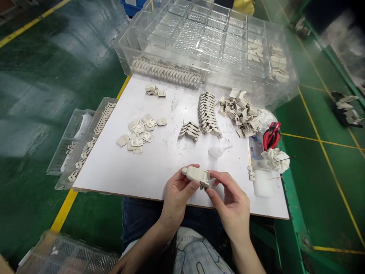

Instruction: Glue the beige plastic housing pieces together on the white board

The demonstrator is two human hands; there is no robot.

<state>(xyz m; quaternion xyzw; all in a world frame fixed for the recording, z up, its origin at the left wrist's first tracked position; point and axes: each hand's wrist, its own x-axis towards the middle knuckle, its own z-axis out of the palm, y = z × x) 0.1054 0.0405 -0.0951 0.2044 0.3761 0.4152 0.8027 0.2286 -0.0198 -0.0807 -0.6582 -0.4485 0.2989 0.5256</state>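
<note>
Above the front edge of the white board (pixel 114 171), a beige plastic part (pixel 196 174) with a rounded left end is held between both hands. My left hand (pixel 178 190) is closed around its left end, thumb on top. The fingertips of my right hand (pixel 228 194) pinch its right end, where a small dark detail sticks out below. A white squeeze bottle (pixel 216 152) with a thin nozzle lies just beyond. Farther back are a short row of beige parts (pixel 189 131), a longer stacked row (pixel 208 114) and a loose heap (pixel 241 110).
Flat beige pieces (pixel 139 131) lie scattered at left. Clear compartment trays (pixel 199 34) stand across the back, partly filled. More trays (pixel 82 148) sit low on the left. Red-handled pliers (pixel 271 137), a crumpled white cloth (pixel 276 160) and a white block (pixel 262 183) are at right.
</note>
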